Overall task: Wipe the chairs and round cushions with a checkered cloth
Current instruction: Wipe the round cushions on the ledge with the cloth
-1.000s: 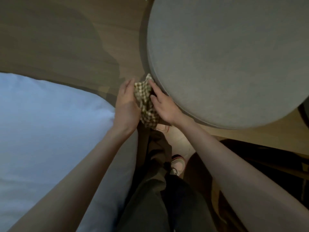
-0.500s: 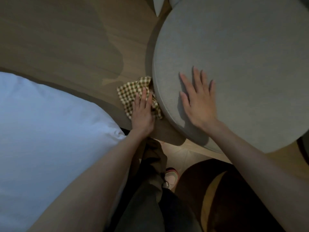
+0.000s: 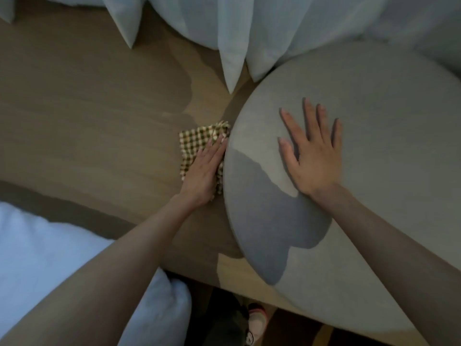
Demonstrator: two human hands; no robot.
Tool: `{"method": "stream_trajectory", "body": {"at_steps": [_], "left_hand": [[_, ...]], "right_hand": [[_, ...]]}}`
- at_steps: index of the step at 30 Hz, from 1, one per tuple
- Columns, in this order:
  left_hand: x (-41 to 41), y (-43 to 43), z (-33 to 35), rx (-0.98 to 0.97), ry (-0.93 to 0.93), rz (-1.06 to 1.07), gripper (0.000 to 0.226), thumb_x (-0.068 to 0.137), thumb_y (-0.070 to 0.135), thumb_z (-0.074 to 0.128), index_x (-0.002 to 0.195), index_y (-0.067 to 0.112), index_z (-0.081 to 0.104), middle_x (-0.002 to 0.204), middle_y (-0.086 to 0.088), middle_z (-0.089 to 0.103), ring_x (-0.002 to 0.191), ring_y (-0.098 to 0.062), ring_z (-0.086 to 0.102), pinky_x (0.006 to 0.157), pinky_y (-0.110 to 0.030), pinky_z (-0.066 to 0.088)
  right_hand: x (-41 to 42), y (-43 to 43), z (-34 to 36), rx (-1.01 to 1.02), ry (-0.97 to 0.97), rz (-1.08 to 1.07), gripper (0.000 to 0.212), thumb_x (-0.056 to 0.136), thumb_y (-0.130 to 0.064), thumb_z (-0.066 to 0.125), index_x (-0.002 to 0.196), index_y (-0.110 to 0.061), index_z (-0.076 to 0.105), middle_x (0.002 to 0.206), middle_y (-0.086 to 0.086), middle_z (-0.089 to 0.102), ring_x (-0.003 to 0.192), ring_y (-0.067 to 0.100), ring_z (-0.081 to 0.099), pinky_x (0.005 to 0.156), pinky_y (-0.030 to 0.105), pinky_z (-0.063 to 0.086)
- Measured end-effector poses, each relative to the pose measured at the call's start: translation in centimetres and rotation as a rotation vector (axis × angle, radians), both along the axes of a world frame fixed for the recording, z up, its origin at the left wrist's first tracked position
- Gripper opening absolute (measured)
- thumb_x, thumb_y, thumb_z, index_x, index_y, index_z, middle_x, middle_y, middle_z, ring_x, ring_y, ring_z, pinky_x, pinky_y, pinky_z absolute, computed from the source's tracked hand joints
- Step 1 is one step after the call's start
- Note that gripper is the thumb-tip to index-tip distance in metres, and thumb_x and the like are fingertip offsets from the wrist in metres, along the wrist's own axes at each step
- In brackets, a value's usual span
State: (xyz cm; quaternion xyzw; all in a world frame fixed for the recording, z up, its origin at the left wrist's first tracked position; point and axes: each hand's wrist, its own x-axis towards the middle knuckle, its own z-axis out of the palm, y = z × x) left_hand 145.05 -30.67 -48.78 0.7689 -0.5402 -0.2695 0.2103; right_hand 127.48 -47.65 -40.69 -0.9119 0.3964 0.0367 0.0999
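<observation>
Green-and-cream checkered cloth [image 3: 193, 143] lay crumpled on the wooden desk [image 3: 87, 121], its right edge touching the side wall of the round grey cushion [image 3: 386, 121]. The left hand [image 3: 202, 171] pressed it down with fingers [image 3: 214, 149] straight and close together, flat on the fabric rather than curled round it. The right hand [image 3: 314, 161] rested on top of the cushion, its fingers spread and straight, holding nothing. The step appeared to be wiping the wood along the cushion's rim, or the rim itself. To do it well, the palm would need even pressure so the cloth travelled with the hand instead of bunching, following the curve closely, while the right hand steadied the cushion against sliding toward the pale curtains [image 3: 234, 41] behind. Flattening the cloth first would probably cover more surface. No brand, label or writing could be read on anything in view
</observation>
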Motion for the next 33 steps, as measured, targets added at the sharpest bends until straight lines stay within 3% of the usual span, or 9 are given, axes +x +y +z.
{"method": "stream_trajectory", "body": {"at_steps": [7,11,15,18,24,26,29,31,33], "left_hand": [[6.4,-12.8,-1.2,0.028,0.005,-0.121,0.067,0.090,0.014,0.051,0.148,0.003,0.019,0.156,-0.015,0.016,0.144,-0.034,0.012,0.116,-0.047,0.016],[6.9,-18.8,-0.6,0.058,0.000,-0.201,0.061,0.097,0.032,0.043,0.148,0.008,0.020,0.157,-0.014,0.013,0.145,-0.030,0.010,0.117,-0.033,0.006],[6.8,-17.5,-0.1,-0.011,-0.002,-0.239,0.062,0.092,0.037,0.046,0.143,0.005,0.033,0.152,-0.020,0.024,0.142,-0.034,0.019,0.117,-0.040,0.018],[6.1,-15.0,1.0,0.036,0.052,-0.119,0.058,0.093,0.018,0.055,0.145,0.010,0.033,0.154,-0.013,0.022,0.142,-0.019,0.016,0.113,-0.022,0.016],[3.4,-11.7,6.2,0.015,0.156,0.203,0.050,0.096,-0.003,0.030,0.143,0.012,0.036,0.148,-0.003,0.034,0.137,-0.010,0.027,0.101,0.000,0.012],[2.1,-11.2,9.3,-0.090,0.104,0.201,0.052,0.095,-0.004,0.033,0.144,0.013,0.037,0.149,-0.007,0.036,0.136,-0.012,0.031,0.106,-0.007,0.016],[-1.0,-11.6,12.9,-0.222,0.105,0.139,0.055,0.092,-0.006,0.038,0.143,0.013,0.038,0.146,-0.009,0.041,0.132,-0.013,0.038,0.107,-0.009,0.023],[-4.3,-12.9,15.1,-0.222,0.158,0.157,0.060,0.089,-0.003,0.043,0.145,0.020,0.035,0.142,-0.002,0.046,0.122,-0.010,0.045,0.096,-0.006,0.029],[-8.6,-15.1,17.1,-0.232,0.198,0.104,0.064,0.087,-0.004,0.049,0.144,0.020,0.036,0.137,0.014,0.044,0.118,0.002,0.043,0.091,0.002,0.026]], "right_hand": [[0.7,-1.2,0.0,0.016,0.052,-0.027,0.056,0.096,-0.053,0.016,0.149,-0.042,0.005,0.160,-0.002,-0.002,0.147,0.022,-0.006,0.117,0.050,-0.002],[0.8,-1.3,-0.1,0.006,0.041,-0.021,0.059,0.093,-0.053,0.023,0.149,-0.041,0.008,0.160,-0.001,0.002,0.147,0.024,-0.001,0.117,0.050,-0.001],[0.5,-1.1,-0.1,0.017,0.052,-0.025,0.060,0.093,-0.053,0.023,0.150,-0.041,0.006,0.160,-0.003,0.000,0.147,0.023,-0.003,0.118,0.049,-0.001],[0.3,-0.7,0.1,0.031,0.058,-0.014,0.061,0.094,-0.053,0.024,0.150,-0.040,0.003,0.160,-0.003,-0.003,0.147,0.023,-0.005,0.118,0.049,-0.001],[-1.3,2.0,0.5,0.093,0.008,0.048,0.063,0.093,-0.053,0.029,0.150,-0.040,0.005,0.160,-0.003,0.001,0.147,0.021,-0.004,0.117,0.047,0.000],[-1.3,2.2,0.9,0.139,-0.139,0.008,0.058,0.093,-0.046,0.036,0.148,-0.038,0.021,0.158,-0.006,0.015,0.146,0.017,0.008,0.119,0.039,0.003],[-1.5,1.6,3.0,0.497,-0.698,-0.397,0.044,0.093,-0.021,0.052,0.137,-0.025,0.047,0.136,-0.011,0.050,0.126,0.002,0.046,0.109,0.016,0.028],[-2.7,0.4,5.4,0.695,-0.956,-0.643,0.042,0.094,-0.012,0.055,0.134,-0.018,0.049,0.127,-0.006,0.058,0.107,-0.009,0.056,0.092,0.009,0.041],[-5.4,-1.6,7.6,0.765,-1.060,-0.714,0.042,0.094,-0.015,0.057,0.135,-0.018,0.047,0.126,-0.003,0.058,0.106,-0.009,0.057,0.090,0.011,0.044]]}}
